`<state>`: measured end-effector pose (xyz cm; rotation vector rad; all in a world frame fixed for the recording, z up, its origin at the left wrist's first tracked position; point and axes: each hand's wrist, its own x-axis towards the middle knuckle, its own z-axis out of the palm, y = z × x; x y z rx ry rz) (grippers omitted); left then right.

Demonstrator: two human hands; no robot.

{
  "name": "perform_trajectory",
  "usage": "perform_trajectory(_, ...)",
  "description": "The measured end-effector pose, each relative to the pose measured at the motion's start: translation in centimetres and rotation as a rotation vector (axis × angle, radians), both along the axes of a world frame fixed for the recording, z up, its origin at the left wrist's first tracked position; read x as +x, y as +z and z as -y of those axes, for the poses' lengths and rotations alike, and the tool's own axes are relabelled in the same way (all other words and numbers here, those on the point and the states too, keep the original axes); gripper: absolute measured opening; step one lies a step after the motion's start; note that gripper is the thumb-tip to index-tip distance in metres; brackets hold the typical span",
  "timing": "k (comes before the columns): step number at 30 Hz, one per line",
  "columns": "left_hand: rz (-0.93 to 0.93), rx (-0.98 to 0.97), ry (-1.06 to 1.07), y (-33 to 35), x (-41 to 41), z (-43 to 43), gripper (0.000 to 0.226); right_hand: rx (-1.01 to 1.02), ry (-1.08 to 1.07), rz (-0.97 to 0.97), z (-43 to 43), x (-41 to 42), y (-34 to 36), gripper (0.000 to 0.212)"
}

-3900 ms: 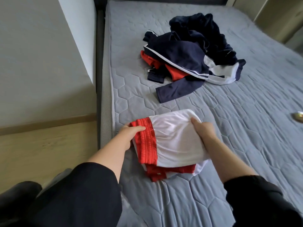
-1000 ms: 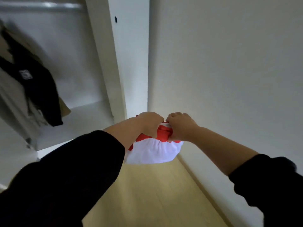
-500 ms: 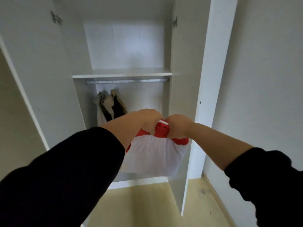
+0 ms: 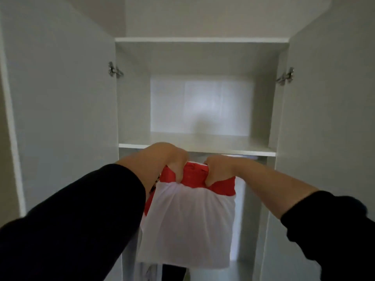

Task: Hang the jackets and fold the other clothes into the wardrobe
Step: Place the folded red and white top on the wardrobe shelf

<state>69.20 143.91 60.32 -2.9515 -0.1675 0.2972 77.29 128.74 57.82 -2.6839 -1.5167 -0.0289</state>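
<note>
Okay, left hand (image 4: 172, 159) and right hand (image 4: 218, 169) side by side, both curled tight on the red top edge of the folded garment (image 4: 188, 226), hanging long-side down just below the shelf (image 4: 233, 152) lip. Up and forward next, probably.

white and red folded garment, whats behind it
Behind the white and red folded garment is the wardrobe's lower compartment; dark clothes peek out below its hem. Whatever else is there is covered.

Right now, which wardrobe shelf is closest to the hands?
The lower shelf, just behind the left hand and right hand gripping the folded garment; the upper board sits far above.
</note>
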Motion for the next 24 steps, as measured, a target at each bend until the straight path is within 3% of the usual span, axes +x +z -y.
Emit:
perform_trajectory(4, 0.386, 0.155, -0.011, 5.5, 5.0, -7.3, 0.029, 0.152, 0.026, 0.200, -8.3, 6.8, 6.7, 0.014)
perform_trajectory(8, 0.876, 0.565, -0.052, 11.8, 8.2, -13.2, 0.025, 0.531, 0.032, 0.663, -14.8, 12.2, 12.8, 0.014)
perform_trajectory(10, 0.982, 0.735, -0.080, 12.9, 10.1, -16.4, 0.028, 0.698, 0.085, 0.909, -18.3, 14.6, 13.0, 0.015)
perform_trajectory(12, 0.976, 0.751, -0.060, 11.6, 12.6, -19.7, 0.031, 0.731, 0.111, 0.989, -21.5, 16.7, 11.0, 0.024)
perform_trajectory(15, 0.730, 0.627, -0.031, 6.0, 17.1, -24.1, 0.029, 0.506, 0.116, 0.910, -26.2, 20.5, 5.6, 0.031)
perform_trajectory(18, 0.514, 0.549, -0.008, -0.1, 21.2, -28.5, 0.036, 0.183, 0.087, 0.643, -30.7, 24.1, 0.5, 0.038)
perform_trajectory(21, 0.520, 0.441, 0.052, -2.1, 23.9, -32.6, 0.038, 0.170, 0.067, 0.380, -33.9, 26.9, -0.3, 0.051)
perform_trajectory(24, 0.504, 0.354, 0.135, -2.0, 26.6, -36.4, 0.043, 0.090, 0.081, 0.246, -37.4, 30.0, 0.4, 0.053)
